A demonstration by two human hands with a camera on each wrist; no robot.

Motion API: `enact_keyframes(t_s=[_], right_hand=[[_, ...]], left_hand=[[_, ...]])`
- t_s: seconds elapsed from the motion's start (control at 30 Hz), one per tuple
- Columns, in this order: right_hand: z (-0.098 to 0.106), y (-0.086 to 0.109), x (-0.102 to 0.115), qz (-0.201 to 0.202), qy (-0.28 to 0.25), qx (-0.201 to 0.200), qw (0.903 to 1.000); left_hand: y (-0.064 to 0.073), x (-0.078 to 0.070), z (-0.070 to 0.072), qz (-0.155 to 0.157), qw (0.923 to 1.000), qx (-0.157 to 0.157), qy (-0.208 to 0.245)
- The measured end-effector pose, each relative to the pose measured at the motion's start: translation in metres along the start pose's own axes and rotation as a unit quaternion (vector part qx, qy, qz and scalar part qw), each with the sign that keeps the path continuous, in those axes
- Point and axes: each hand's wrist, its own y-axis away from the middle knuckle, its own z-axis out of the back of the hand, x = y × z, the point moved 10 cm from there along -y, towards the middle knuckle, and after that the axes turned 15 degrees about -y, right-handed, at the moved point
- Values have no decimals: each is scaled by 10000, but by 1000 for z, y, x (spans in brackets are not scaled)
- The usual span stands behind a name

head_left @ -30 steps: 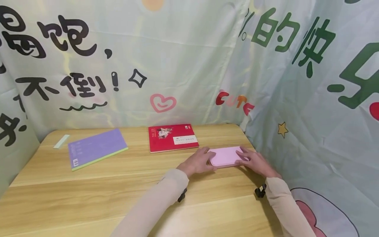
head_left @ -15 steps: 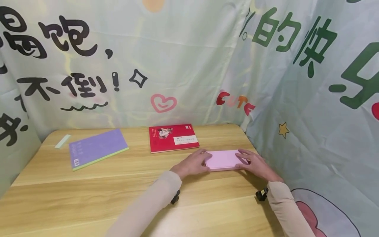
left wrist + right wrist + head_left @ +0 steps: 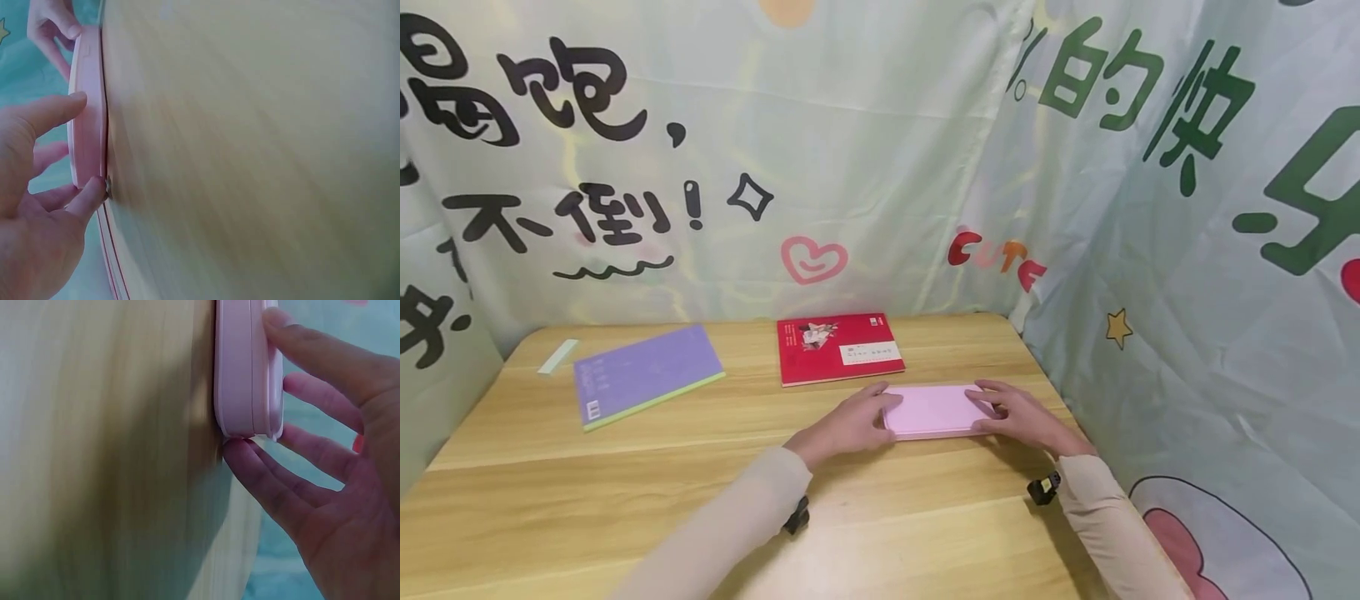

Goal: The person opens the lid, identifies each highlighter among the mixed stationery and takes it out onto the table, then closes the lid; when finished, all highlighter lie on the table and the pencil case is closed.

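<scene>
A pink pencil case (image 3: 936, 411) with rounded corners lies flat on the table, right of the middle in the head view. My left hand (image 3: 848, 423) grips its left end, thumb at the near side and fingers over the top and end. At the opposite end my right hand (image 3: 1021, 416) holds it the same way. Close up in the left wrist view, the pencil case (image 3: 87, 119) shows its side between the fingers of my left hand (image 3: 44, 206). In the right wrist view, fingers of my right hand (image 3: 337, 462) touch its end and lid. Its contents are hidden.
Behind the pencil case lies a red notebook (image 3: 835, 350). A purple notebook (image 3: 647, 375) and a pale strip (image 3: 558, 357) are at the far left of the wooden table (image 3: 625, 517). Printed cloth (image 3: 880, 150) hangs along the back and right edges.
Both hands have moved the pencil case left and a little nearer across the table, turning it slightly. The notebooks and the pale strip have stayed where they were.
</scene>
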Motion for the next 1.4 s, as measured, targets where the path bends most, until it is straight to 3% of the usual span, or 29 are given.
enact_keyframes(t_s=[0.33, 0.6, 0.83, 1.07, 1.27, 1.4], right_hand=[[-39, -29, 45, 261, -293, 347, 9986], [-66, -49, 71, 234, -320, 487, 9980], [-85, -60, 96, 569, -294, 562, 9964], [-94, -64, 104, 683, -291, 636, 9952], [-99, -65, 106, 773, -342, 935, 9920], [-103, -66, 106, 820, -227, 1122, 9900]], left_hand=[[46, 47, 21, 416, 9981, -241, 390], [77, 77, 38, 611, 9972, -366, 226], [100, 96, 49, 560, 9972, -490, 41], [109, 99, 56, 352, 9979, -524, -139], [107, 100, 54, 443, 9981, -243, -343], [106, 98, 55, 435, 9979, -217, -430]])
